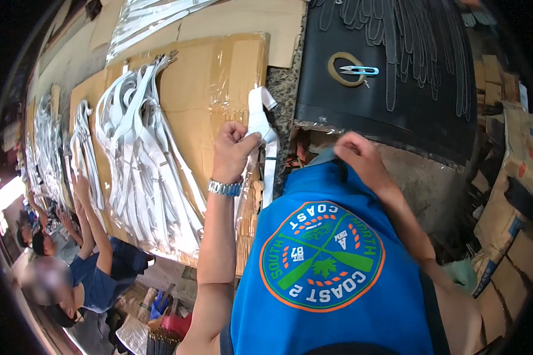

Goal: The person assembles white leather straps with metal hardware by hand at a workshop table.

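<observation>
My left hand (238,151) pinches a white strap (259,121) at its wide joining patch, above the edge of the cardboard-covered table. One end of the strap curls up and over; another hangs down beside my blue shirt. My right hand (361,157) is at the upper edge of the shirt, near the dark table's front edge, with its fingers curled; whether they hold a fold of cloth or something small is hidden. Left of my left hand, a big bunch of white straps (139,136) lies spread on the cardboard (219,65).
On the dark table (337,103) lie a tape roll (333,71), small blue-handled snips (361,70) and several black straps (397,41). Further left, other people (95,278) reach toward more white straps (83,136). Cardboard boxes (515,260) stand at the right.
</observation>
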Available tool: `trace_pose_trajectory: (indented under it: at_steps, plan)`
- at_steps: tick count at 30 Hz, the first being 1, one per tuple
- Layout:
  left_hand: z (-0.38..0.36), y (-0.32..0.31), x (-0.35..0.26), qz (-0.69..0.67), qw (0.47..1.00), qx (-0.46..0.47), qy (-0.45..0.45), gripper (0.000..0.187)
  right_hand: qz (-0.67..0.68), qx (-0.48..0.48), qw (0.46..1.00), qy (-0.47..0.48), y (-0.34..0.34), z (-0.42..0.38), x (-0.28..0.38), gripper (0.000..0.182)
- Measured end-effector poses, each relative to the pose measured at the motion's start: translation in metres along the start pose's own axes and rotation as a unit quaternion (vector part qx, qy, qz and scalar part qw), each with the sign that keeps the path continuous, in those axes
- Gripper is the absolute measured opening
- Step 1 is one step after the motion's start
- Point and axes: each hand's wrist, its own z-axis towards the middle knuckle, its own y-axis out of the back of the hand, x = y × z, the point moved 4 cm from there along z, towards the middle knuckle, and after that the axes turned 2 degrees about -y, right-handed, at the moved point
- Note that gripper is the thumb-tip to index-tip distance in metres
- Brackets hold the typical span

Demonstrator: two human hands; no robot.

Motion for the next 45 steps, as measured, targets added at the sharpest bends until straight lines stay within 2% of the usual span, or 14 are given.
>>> trace_pose_trajectory:
  at_steps: [2, 5, 8, 13, 16, 19, 28, 34, 37, 41, 43, 45]
  plan:
    - [-0.005, -0.006, -0.006, -0.026, 1.0, -0.007, 0.004, 0.026, -0.009, 0.058, 0.997, 0.057, -0.036, 0.019, 0.043, 0.016]
    - [-0.008, -0.006, -0.007, -0.002, 1.0, -0.016, -0.009, 0.026, 0.011, 0.132, 0.991, 0.024, -0.077, 0.053, 0.049, 0.013]
    - [-0.012, -0.006, -0.006, 0.028, 0.999, -0.031, -0.028, 0.025, -0.019, 0.137, 0.99, 0.015, -0.094, 0.069, 0.067, 0.015]
    - [-0.019, -0.016, -0.018, 0.05, 0.996, -0.032, -0.063, 0.024, -0.07, 0.133, 0.988, 0.025, -0.096, 0.082, 0.06, 0.013]
    - [-0.02, -0.016, -0.022, 0.07, 0.995, -0.04, -0.057, 0.024, -0.125, 0.107, 0.986, 0.01, -0.095, 0.083, 0.06, 0.024]
    - [-0.022, -0.019, -0.024, 0.095, 0.993, -0.044, -0.061, 0.024, -0.156, 0.095, 0.983, 0.03, -0.093, 0.08, 0.07, 0.014]
    - [-0.021, -0.024, -0.031, 0.125, 0.987, -0.023, -0.097, 0.025, -0.308, 0.011, 0.943, 0.122, -0.088, 0.08, 0.083, 0.019]
    - [-0.018, -0.026, -0.033, 0.105, 0.99, 0.002, -0.1, 0.024, -0.292, 0.049, 0.952, 0.079, -0.083, 0.077, 0.087, 0.022]
    - [-0.019, -0.024, -0.03, 0.097, 0.99, 0.016, -0.097, 0.024, -0.286, 0.011, 0.955, 0.076, -0.076, 0.076, 0.09, 0.048]
    - [-0.017, -0.025, -0.024, -0.002, 0.994, 0.052, -0.101, 0.025, -0.066, 0.081, 0.992, 0.07, -0.078, 0.086, 0.065, 0.068]
    - [-0.016, -0.026, -0.023, -0.03, 0.992, 0.064, -0.108, 0.025, -0.025, 0.1, 0.994, 0.037, -0.08, 0.085, 0.066, 0.069]
    - [-0.015, -0.026, -0.024, -0.024, 0.996, 0.057, -0.063, 0.025, -0.029, 0.099, 0.993, 0.053, -0.081, 0.087, 0.062, 0.069]
